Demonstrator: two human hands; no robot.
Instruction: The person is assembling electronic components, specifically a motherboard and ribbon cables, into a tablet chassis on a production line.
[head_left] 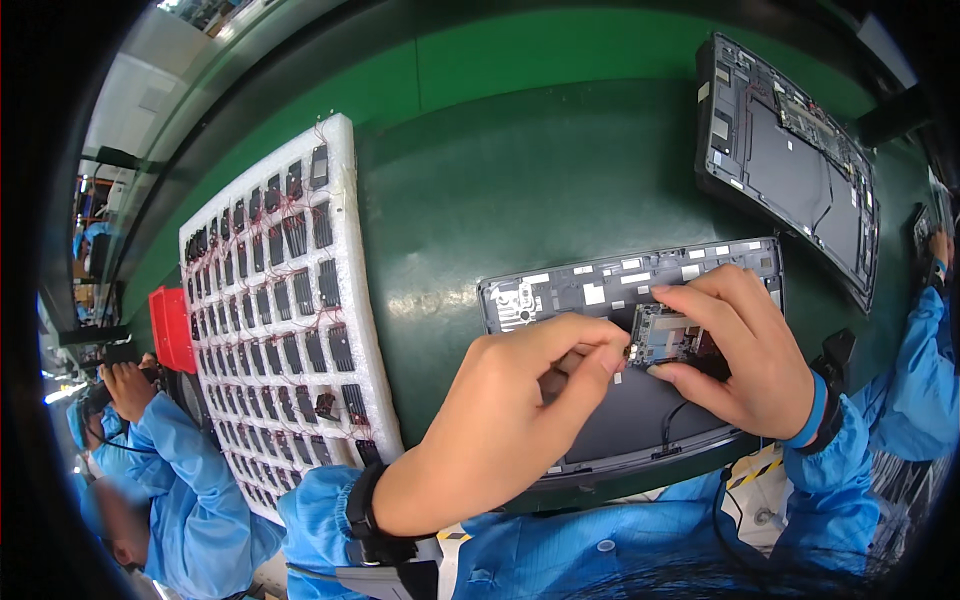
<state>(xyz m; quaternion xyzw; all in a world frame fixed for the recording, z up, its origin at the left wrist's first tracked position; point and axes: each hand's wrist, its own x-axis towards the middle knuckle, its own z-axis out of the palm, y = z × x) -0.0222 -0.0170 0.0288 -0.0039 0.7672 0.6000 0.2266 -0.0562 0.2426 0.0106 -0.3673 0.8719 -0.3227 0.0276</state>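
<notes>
My right hand (745, 345) grips a small circuit board (662, 335) by its edges, with the thumb below and the fingers above. At the board's left edge my left hand (520, 400) is closed in a pinch, thumb against forefinger; what it pinches, if anything, is too small to make out. Both hands are over a dark, flat device housing (590, 435) that lies open on the green table. White labels and small fittings line its far edge, and a black cable (675, 420) runs inside it near my right wrist. My hands hide part of the housing.
On the left lies a white foam tray (345, 200) holding many black parts with thin red wires. Beyond it stands a red bin (172, 330). A second housing (790, 170) with boards inside lies at the far right. People in blue sleeves (190, 470) work on either side.
</notes>
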